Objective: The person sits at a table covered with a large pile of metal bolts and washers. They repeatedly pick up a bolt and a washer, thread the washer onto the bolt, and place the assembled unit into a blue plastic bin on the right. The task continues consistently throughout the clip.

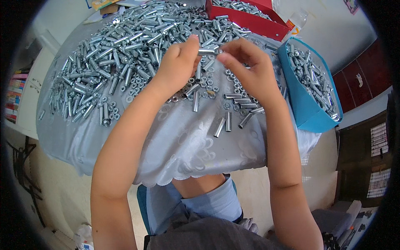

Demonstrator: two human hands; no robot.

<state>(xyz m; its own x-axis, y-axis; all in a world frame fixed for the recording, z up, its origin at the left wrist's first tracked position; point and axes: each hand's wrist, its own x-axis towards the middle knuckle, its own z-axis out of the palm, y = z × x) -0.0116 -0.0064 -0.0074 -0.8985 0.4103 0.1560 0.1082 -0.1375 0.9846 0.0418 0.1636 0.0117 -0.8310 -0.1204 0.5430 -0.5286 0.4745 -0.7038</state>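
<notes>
Over the near middle of the table, my left hand (180, 62) is closed around one end of a shiny metal expansion bolt (207, 52), which lies level and points right. The thumb and fingers of my right hand (250, 68) pinch the bolt's right end, where a small nut or washer (219, 51) seems to sit. Below the hands lie loose nuts (209, 88) and washers, with several plain metal sleeves (228, 121) nearer the table's front edge. A big heap of expansion bolts (137, 35) spreads behind and left of my left hand.
A blue bin (306, 110) full of bolts stands at the table's right edge. At the back right are a red box (254, 24) with more metal parts and a clear plastic bottle (296, 21). A silvery tablecloth (179, 146) hangs over the front edge above my lap.
</notes>
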